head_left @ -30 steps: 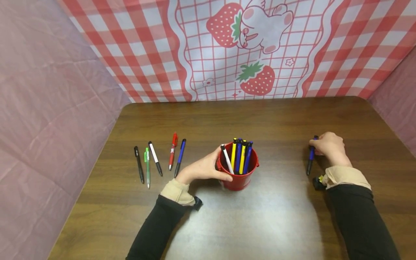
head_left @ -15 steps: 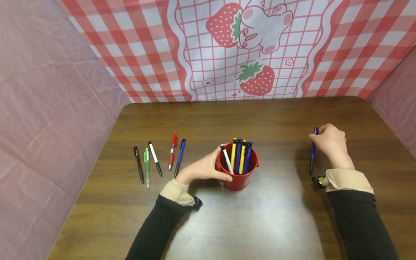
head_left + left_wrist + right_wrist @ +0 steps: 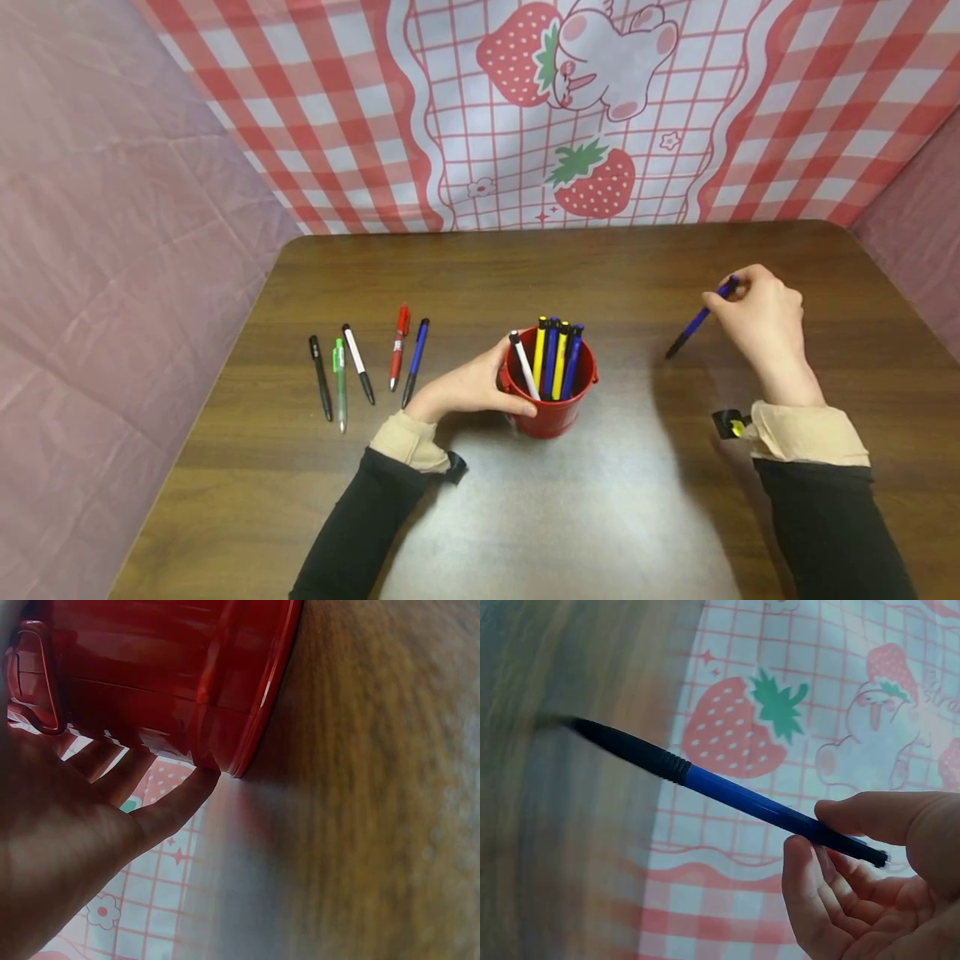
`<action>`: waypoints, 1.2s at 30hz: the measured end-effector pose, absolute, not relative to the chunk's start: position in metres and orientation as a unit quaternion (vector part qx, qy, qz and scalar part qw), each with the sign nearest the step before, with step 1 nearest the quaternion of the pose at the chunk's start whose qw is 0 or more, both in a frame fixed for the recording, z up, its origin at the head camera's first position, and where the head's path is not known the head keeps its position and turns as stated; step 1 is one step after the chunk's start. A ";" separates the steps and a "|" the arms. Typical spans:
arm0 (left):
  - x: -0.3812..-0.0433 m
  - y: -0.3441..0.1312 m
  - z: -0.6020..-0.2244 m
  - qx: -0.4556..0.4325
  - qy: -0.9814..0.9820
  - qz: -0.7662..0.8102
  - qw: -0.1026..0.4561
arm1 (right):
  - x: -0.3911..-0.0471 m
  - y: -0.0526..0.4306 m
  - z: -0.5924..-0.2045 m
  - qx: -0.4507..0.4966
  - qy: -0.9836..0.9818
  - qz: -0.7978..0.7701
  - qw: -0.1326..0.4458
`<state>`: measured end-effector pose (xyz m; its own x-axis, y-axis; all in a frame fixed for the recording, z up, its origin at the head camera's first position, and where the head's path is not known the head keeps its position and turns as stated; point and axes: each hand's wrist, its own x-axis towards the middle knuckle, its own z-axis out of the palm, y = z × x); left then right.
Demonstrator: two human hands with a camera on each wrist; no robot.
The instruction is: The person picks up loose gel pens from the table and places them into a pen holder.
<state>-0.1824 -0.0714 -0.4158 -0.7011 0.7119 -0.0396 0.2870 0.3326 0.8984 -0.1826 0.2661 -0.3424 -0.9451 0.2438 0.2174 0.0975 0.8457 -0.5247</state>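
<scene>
A small red bucket [image 3: 550, 417] stands upright mid-table, holding several pens: one white pen [image 3: 524, 365], two yellow pens and two blue ones. My left hand [image 3: 468, 387] grips the bucket's left side, thumb at the front and fingers behind it; in the left wrist view the fingers [image 3: 176, 802] wrap its wall. On the right, my right hand [image 3: 761, 321] pinches a blue pen [image 3: 699, 323] near its push-button end between thumb and fingers. Its black grip end slants down to the left, as the right wrist view also shows on the blue pen [image 3: 742, 802].
Left of the bucket several pens lie on the wooden table [image 3: 585, 525]: a black pen [image 3: 320, 379], a green pen [image 3: 341, 387], a white pen [image 3: 358, 365], a red pen [image 3: 399, 348] and a blue pen [image 3: 416, 362]. A checked strawberry cloth [image 3: 592, 175] hangs behind the table.
The right hand has lifted the blue pen off the table and turned it, its lower end swinging left. The left hand and the bucket have stayed in place.
</scene>
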 end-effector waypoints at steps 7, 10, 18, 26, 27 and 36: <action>-0.182 -0.071 -0.416 0.317 0.783 0.488 0.221 | -0.173 0.254 -0.330 -0.093 -0.937 0.279 0.187; -0.183 -0.071 -0.416 0.321 0.779 0.491 0.220 | -0.170 0.249 -0.324 -0.089 -0.930 0.289 0.209; -0.183 -0.070 -0.409 0.319 0.776 0.493 0.232 | -0.157 0.234 -0.310 -0.066 -0.900 0.321 0.288; -0.185 -0.069 -0.415 0.325 0.773 0.497 0.224 | -0.147 0.220 -0.302 -0.020 -0.870 0.363 0.333; -0.185 -0.069 -0.415 0.326 0.773 0.497 0.223 | -0.147 0.219 -0.302 -0.014 -0.867 0.368 0.335; -0.182 -0.070 -0.416 0.326 0.770 0.502 0.221 | -0.139 0.205 -0.299 0.031 -0.851 0.389 0.351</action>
<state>-0.1823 -0.0697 -0.4159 -0.6892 0.7245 -0.0130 0.2806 0.2833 0.9171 -0.1391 0.2052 -0.2988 -0.7517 0.2209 0.6214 -0.3256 0.6951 -0.6409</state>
